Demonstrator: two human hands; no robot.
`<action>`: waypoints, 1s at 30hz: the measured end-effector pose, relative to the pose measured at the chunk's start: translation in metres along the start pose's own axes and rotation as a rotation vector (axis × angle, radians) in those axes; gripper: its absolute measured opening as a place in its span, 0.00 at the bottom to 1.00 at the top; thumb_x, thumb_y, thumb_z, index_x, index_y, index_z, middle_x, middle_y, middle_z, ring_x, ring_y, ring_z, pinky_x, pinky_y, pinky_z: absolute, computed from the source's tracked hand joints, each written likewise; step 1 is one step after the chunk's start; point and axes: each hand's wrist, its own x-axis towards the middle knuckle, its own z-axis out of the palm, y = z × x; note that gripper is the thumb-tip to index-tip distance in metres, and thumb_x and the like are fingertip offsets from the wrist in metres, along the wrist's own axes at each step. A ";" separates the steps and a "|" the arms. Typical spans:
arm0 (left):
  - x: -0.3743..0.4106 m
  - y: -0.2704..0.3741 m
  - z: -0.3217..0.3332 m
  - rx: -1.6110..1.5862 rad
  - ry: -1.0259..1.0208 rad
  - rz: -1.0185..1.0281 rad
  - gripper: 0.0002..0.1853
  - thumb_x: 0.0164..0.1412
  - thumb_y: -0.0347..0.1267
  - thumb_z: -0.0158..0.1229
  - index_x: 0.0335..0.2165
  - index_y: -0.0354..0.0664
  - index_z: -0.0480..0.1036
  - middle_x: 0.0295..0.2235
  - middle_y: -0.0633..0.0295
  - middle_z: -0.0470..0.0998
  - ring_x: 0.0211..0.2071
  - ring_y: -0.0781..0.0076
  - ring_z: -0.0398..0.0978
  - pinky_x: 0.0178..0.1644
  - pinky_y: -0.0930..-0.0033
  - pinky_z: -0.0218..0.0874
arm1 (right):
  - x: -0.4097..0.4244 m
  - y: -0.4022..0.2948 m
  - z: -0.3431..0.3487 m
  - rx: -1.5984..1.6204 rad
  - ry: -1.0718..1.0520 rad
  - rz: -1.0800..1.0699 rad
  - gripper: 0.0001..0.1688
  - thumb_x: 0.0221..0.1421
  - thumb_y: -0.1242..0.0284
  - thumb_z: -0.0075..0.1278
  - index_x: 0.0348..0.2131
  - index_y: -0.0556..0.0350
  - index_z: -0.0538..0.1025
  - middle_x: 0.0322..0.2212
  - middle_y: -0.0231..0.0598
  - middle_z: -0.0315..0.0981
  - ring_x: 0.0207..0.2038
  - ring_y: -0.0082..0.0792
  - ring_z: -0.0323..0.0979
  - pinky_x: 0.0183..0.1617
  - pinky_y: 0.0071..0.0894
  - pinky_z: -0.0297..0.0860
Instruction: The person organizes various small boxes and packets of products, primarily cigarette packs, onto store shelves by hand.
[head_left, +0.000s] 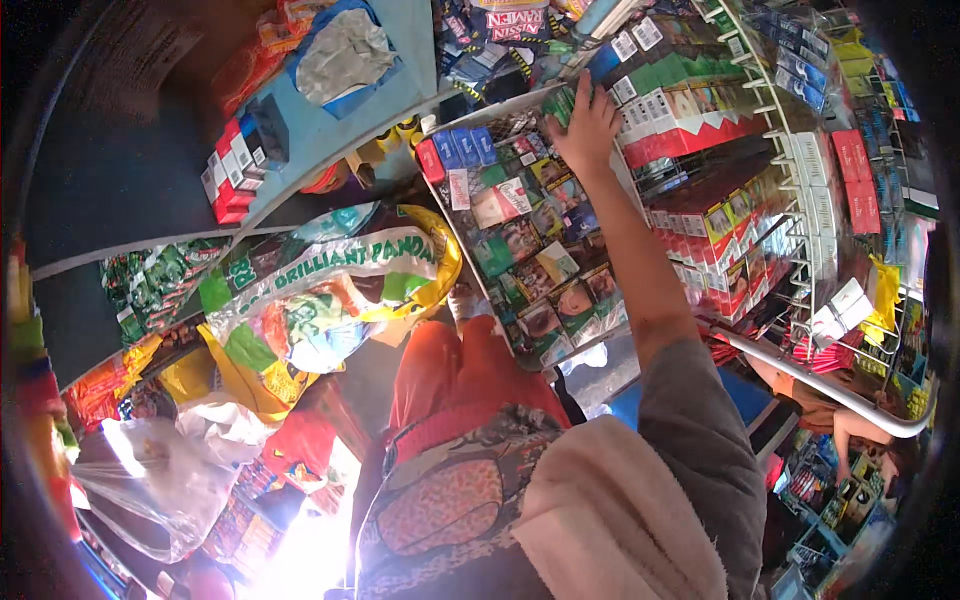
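Note:
My right hand (589, 131) reaches to the far right corner of a shallow tray (495, 110) of cigarette packs. A small green pack (558, 103) sits between its thumb and index finger, the other fingers spread over the tray's corner. Blue packs (463, 147), a red pack (430, 160) and a white-and-red Chesterfield pack (501, 202) lie in the tray. Many packs with warning pictures fill the rest of it. The tray's near edge is just beyond my knees, in orange-red trousers (427, 367). My left hand is out of view.
Stacked cigarette cartons (667, 112) flank the tray on the right, beside a wire rack (799, 217). Left are a large printed plastic bag (337, 277) and a blue shelf (409, 52). Ramen packs (517, 22) lie beyond. Another person's arm (851, 439) shows far right.

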 end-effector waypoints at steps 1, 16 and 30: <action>-0.001 -0.008 0.006 -0.007 -0.019 -0.025 0.22 0.45 0.26 0.55 0.43 0.39 0.65 0.40 0.52 0.70 0.41 0.59 0.68 0.44 0.60 0.57 | -0.001 0.001 0.003 0.024 0.006 0.022 0.51 0.37 0.55 0.55 0.56 0.55 0.50 0.47 0.55 0.53 0.48 0.54 0.53 0.52 0.56 0.46; -0.018 -0.066 0.042 -0.129 -0.053 -0.175 0.19 0.48 0.27 0.54 0.42 0.39 0.66 0.36 0.52 0.73 0.36 0.60 0.72 0.38 0.65 0.61 | 0.004 -0.046 -0.046 0.457 0.064 -0.005 0.46 0.37 0.55 0.56 0.52 0.55 0.57 0.48 0.53 0.58 0.50 0.52 0.57 0.53 0.64 0.46; 0.052 -0.010 -0.009 -0.170 0.064 0.088 0.19 0.53 0.26 0.51 0.46 0.36 0.63 0.37 0.57 0.72 0.37 0.73 0.71 0.39 0.72 0.63 | -0.033 -0.079 -0.007 0.469 -0.416 -0.132 0.24 0.46 0.65 0.52 0.43 0.53 0.65 0.32 0.41 0.73 0.38 0.42 0.70 0.51 0.56 0.49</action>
